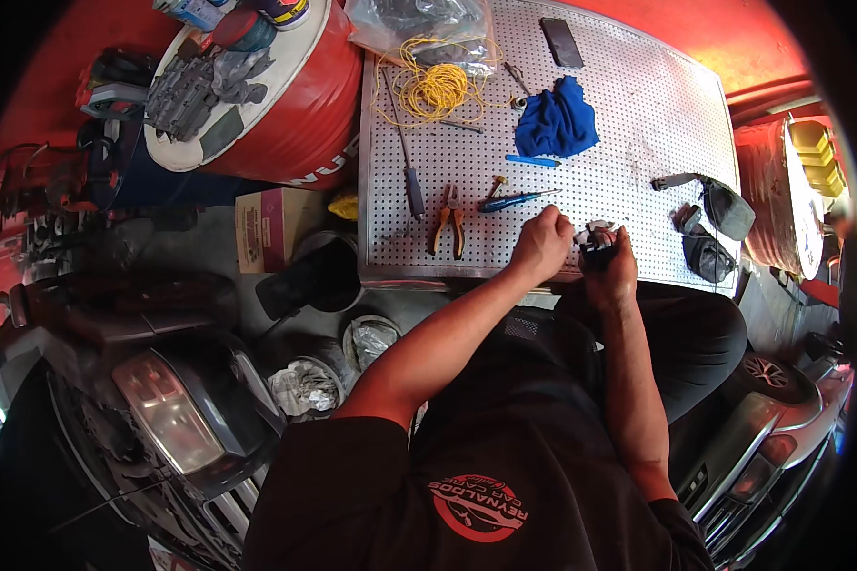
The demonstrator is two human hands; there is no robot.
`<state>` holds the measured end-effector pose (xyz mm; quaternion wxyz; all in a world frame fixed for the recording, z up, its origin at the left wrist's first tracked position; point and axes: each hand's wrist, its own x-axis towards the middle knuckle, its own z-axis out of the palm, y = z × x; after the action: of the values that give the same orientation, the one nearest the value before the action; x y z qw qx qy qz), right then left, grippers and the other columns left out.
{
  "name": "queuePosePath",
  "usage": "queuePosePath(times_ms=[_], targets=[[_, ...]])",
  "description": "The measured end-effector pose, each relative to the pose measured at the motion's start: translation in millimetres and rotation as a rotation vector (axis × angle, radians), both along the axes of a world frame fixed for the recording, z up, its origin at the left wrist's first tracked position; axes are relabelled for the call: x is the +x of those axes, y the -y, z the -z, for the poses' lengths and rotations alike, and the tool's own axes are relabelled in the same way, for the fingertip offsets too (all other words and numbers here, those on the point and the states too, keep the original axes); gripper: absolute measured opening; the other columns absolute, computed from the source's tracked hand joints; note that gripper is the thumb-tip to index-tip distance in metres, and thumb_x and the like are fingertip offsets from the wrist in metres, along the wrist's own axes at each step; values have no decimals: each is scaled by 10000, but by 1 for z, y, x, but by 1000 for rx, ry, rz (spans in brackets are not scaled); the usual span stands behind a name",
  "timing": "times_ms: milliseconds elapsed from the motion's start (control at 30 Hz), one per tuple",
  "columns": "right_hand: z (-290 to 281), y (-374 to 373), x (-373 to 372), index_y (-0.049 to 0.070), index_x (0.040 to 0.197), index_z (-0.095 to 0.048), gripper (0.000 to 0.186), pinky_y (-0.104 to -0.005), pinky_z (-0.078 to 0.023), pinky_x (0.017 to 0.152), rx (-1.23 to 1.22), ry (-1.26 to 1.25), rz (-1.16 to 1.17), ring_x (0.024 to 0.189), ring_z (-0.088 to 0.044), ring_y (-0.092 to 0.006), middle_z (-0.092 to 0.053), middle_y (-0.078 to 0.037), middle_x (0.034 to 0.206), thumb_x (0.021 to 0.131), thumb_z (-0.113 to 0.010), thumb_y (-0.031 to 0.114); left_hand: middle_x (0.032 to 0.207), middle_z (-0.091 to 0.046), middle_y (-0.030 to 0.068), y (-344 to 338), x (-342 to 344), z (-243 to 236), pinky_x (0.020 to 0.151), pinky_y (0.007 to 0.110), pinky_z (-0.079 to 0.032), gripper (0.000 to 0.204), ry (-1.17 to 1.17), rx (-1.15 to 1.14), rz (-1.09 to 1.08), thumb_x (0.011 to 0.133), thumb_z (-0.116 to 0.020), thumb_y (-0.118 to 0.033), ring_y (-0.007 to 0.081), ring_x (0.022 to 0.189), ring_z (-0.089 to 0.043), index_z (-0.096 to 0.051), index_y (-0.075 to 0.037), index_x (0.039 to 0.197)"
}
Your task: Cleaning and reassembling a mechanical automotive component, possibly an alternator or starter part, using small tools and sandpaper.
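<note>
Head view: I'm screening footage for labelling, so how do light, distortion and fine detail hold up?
Head view: the perforated grey metal table has fisheye-bowed edges, and the picture's corners go black; a warm glare brightens the red surface beyond it; the dark part with white patches in the right hand is too small to judge in detail.

bare left hand point(544, 244): curled to a loose fist, back of hand up, fingers point(562, 226) tucked in; can't tell if anything's pinched. bare left forearm point(450, 328) runs diagonally up and right from a short black cloth sleeve point(338, 471), elbow out wide. bare right hand point(615, 270): wrapped in a grip, just beside the left, not touching. bare right forearm point(638, 385) near vertical, wrist roughly in line. black-clothed right knee point(709, 328) bent, outboard of the right forearm.
</note>
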<state>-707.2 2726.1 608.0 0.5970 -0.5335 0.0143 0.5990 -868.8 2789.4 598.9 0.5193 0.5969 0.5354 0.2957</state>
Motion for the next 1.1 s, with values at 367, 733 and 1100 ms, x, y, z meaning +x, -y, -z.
queuePosePath(times_ms=[367, 733, 1100], targets=[[-18, 9, -14, 169, 1070, -591, 268, -390, -502, 846, -28, -151, -82, 954, -642, -216, -693, -66, 1030, 1114, -514, 422, 697, -714, 116, 4, -280, 282, 495, 424, -543, 310, -733, -26, -252, 1044, -636, -301, 233, 500, -654, -716, -26, 925], [-13, 12, -24, 65, 1192, -551, 372, -558, -491, 1080, -47, -173, -108, 1142, -623, -332, -625, -138, 1193, 1134, -452, 419, 966, -758, 231, 3, -301, 143, 818, 502, -579, 221, -554, -68, -626, 969, -663, -249, 432, 902, -735, -734, -42, 1002], [-76, -14, -68, 78, 1091, -603, 267, -514, -561, 968, 138, -339, -222, 1091, -675, -326, -705, -143, 1103, 1106, -439, 288, 1036, -756, 150, 46, -90, -119, 779, 387, -593, 198, 17, 407, -47, 927, -762, -84, 313, 930, -754, -690, -16, 1098]])
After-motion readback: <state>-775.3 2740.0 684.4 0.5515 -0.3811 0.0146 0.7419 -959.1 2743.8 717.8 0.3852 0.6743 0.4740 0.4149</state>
